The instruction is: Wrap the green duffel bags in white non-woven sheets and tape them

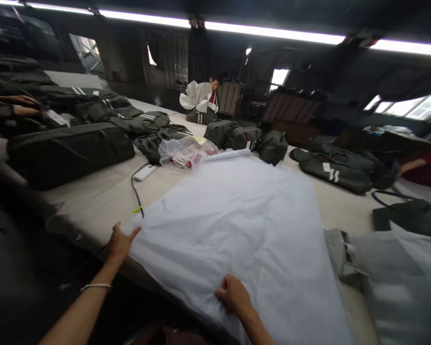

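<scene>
A large sheet of thin white material (237, 211) lies spread over the table (89, 206), its surface wrinkled near the middle. At the sheet's left corner is my left hand (122, 242), thumb and fingers apart, with nothing visible between them. My right hand (234, 293) rests on the near part of the sheet with its fingers curled closed on the material, which creases beside it. A bracelet is on my left wrist.
Dark bags (72, 148) line the left and far side; another (337, 167) lies at right. A plastic bag of tags (187, 152), a white device (145, 172) and a black cord (137, 191) lie beyond my left hand. Other people are at the far side and both edges.
</scene>
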